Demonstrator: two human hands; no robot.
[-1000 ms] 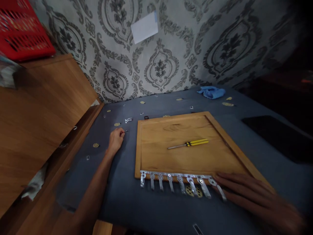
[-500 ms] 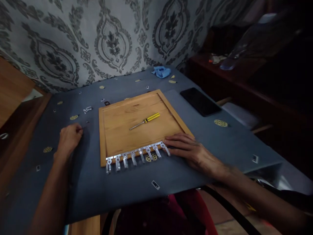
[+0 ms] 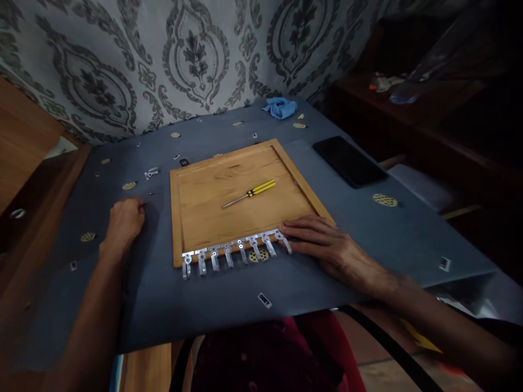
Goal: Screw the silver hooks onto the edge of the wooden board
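A framed wooden board (image 3: 229, 185) lies on the table with a row of metal hooks (image 3: 240, 247) along its near edge. On the board rests a screwdriver (image 3: 255, 190) with a yellow and black handle, its tip pointing left. My right hand (image 3: 327, 239) lies open over the board's near right corner, fingers stretched flat beside the last hook. Left of the board, my left hand (image 3: 125, 220) is closed and leans on the table; the inside of its fingers is hidden. Just beyond it are a loose metal hook (image 3: 151, 173) and a tiny dark piece, perhaps a screw (image 3: 151, 194).
A dark phone (image 3: 350, 161) lies right of the board. Toward the wall sits a crumpled blue cloth (image 3: 281, 108). A small dark hanger loop (image 3: 184, 162) shows at the board's far edge. The patterned tablecloth (image 3: 220, 321) ends close to my body.
The view has shifted slightly, so everything sits a little further right and higher. Both hands keep their places; board, hooks and screwdriver have not moved on the table.
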